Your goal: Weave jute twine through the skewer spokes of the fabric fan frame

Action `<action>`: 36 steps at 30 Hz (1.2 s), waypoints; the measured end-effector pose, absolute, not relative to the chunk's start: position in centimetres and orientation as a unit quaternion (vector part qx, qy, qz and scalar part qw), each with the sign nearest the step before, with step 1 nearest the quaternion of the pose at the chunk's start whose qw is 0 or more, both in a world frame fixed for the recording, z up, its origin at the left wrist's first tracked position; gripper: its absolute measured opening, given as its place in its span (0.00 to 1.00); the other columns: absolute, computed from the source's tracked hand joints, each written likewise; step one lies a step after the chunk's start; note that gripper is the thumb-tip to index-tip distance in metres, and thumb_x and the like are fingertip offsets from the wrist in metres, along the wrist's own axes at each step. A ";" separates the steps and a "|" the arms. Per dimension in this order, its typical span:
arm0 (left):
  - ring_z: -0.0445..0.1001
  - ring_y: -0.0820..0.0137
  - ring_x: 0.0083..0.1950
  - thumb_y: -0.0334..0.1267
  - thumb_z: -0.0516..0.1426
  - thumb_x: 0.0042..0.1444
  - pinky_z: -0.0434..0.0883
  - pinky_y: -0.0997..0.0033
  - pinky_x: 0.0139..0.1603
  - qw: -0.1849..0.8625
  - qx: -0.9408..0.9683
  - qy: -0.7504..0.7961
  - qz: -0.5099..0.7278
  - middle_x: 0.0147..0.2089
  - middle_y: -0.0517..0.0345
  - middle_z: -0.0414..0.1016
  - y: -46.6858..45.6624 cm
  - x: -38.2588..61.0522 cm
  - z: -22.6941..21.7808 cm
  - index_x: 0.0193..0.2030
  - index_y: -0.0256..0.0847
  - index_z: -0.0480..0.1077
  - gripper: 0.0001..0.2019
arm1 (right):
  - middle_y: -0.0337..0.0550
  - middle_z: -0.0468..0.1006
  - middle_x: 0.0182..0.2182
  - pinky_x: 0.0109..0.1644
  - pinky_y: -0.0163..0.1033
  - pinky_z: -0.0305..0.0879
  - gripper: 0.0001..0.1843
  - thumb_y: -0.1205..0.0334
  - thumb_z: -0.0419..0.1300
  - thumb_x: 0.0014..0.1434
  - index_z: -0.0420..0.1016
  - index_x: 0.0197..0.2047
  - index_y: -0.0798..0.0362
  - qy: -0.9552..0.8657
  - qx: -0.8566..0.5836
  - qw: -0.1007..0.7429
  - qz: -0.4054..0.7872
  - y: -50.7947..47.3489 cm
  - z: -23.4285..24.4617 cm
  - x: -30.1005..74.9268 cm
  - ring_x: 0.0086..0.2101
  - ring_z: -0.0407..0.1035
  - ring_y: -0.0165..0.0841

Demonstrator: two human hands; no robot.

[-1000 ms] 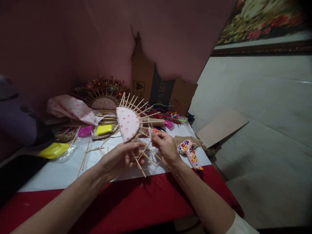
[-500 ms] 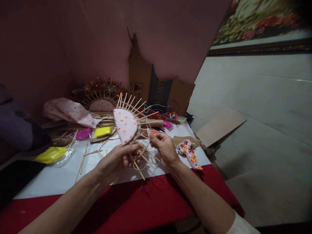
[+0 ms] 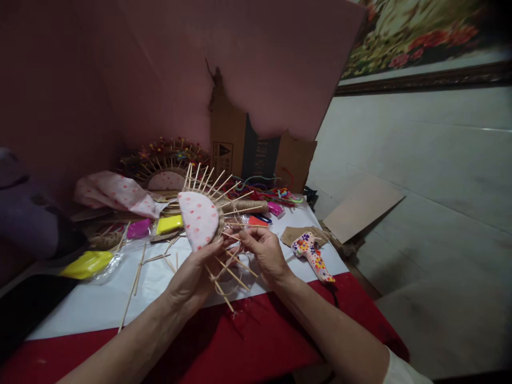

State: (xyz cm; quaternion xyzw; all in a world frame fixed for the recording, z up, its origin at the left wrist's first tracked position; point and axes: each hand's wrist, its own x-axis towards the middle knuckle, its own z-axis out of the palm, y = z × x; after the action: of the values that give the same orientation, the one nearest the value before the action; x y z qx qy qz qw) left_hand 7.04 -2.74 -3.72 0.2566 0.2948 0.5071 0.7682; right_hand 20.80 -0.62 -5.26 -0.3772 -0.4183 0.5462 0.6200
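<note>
A half-round piece (image 3: pixel 199 218) covered in white cloth with red dots is held tilted above the table. Thin wooden sticks (image 3: pixel 224 186) fan out from its curved edge, and thin twine (image 3: pixel 226 264) runs loosely between the lower ones. My left hand (image 3: pixel 198 269) is closed on the piece's lower edge, thumb on top near the stick bases. With thumb and fingertips pinched, my right hand (image 3: pixel 264 250) grips the twine beside the sticks on the right side; the exact pinch point is partly hidden by the fingers.
A flower-patterned glue gun (image 3: pixel 314 256) lies at the right. Behind are a twine roll (image 3: pixel 244 206), coloured pipe cleaners (image 3: pixel 276 192), dotted cloth (image 3: pixel 114 192) and a similar decorated fan (image 3: pixel 166 178). Yellow (image 3: pixel 170 224) and purple packets (image 3: pixel 138 229) and loose sticks (image 3: pixel 138 272) lie left.
My right hand has moved slightly down and in toward the stick bases. The piece, held in my left hand, sits a little further left and lower in view.
</note>
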 end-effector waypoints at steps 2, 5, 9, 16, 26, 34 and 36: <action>0.77 0.65 0.44 0.31 0.58 0.52 0.74 0.68 0.44 0.762 0.267 0.296 0.510 0.42 0.52 0.80 -2.8 7.1 -3.7 0.44 0.36 0.74 0.12 | 0.36 0.70 0.20 0.29 0.35 0.56 0.14 0.55 0.69 0.41 0.71 0.22 0.55 -0.413 -0.373 0.615 0.558 -0.7 -5.2 20.8 0.22 0.61 0.26; 0.77 0.66 0.44 0.30 0.58 0.52 0.73 0.70 0.46 0.748 0.276 0.304 0.521 0.44 0.51 0.79 -2.9 7.2 -3.6 0.45 0.35 0.74 0.12 | 0.38 0.72 0.21 0.29 0.35 0.56 0.14 0.54 0.68 0.43 0.71 0.23 0.55 -0.409 -0.370 0.605 0.574 -0.8 -5.1 20.8 0.22 0.63 0.27; 0.76 0.66 0.46 0.29 0.57 0.53 0.73 0.71 0.47 0.728 0.286 0.319 0.535 0.45 0.50 0.78 -3.1 7.3 -3.0 0.44 0.34 0.74 0.12 | 0.39 0.74 0.23 0.28 0.33 0.53 0.13 0.55 0.68 0.43 0.72 0.23 0.56 -0.404 -0.377 0.614 0.564 -0.7 -5.0 20.8 0.22 0.58 0.25; 0.77 0.66 0.45 0.26 0.56 0.51 0.73 0.70 0.49 0.731 0.271 0.324 0.536 0.45 0.49 0.79 -3.1 7.3 -2.6 0.42 0.33 0.74 0.11 | 0.41 0.74 0.24 0.28 0.34 0.52 0.17 0.48 0.64 0.47 0.75 0.26 0.55 -0.417 -0.381 0.602 0.564 -0.7 -4.8 20.8 0.23 0.58 0.27; 0.76 0.61 0.47 0.29 0.58 0.51 0.74 0.68 0.45 0.740 0.267 0.336 0.518 0.45 0.47 0.78 -2.8 6.8 -3.0 0.45 0.34 0.73 0.13 | 0.38 0.72 0.24 0.27 0.34 0.53 0.15 0.51 0.65 0.45 0.72 0.24 0.54 -0.439 -0.372 0.606 0.549 -0.7 -5.2 20.7 0.23 0.58 0.26; 0.76 0.63 0.46 0.26 0.57 0.52 0.73 0.68 0.49 0.728 0.275 0.336 0.530 0.43 0.47 0.79 -3.0 7.1 -2.8 0.44 0.32 0.73 0.12 | 0.37 0.71 0.23 0.28 0.33 0.52 0.15 0.52 0.65 0.47 0.71 0.24 0.56 -0.416 -0.381 0.616 0.549 -0.7 -5.6 20.6 0.23 0.58 0.25; 0.77 0.63 0.45 0.26 0.57 0.51 0.73 0.68 0.49 0.726 0.276 0.338 0.531 0.42 0.47 0.80 -3.1 7.2 -2.8 0.43 0.32 0.73 0.12 | 0.36 0.71 0.22 0.27 0.33 0.52 0.15 0.52 0.66 0.46 0.71 0.23 0.55 -0.405 -0.379 0.622 0.553 -0.8 -5.5 20.5 0.22 0.58 0.25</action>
State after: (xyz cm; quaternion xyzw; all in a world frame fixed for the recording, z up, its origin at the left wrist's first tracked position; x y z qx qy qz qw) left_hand 7.17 -3.06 -2.75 0.2762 0.3380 0.5310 0.7263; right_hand 20.49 -0.80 -5.53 -0.3793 -0.4052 0.5529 0.6215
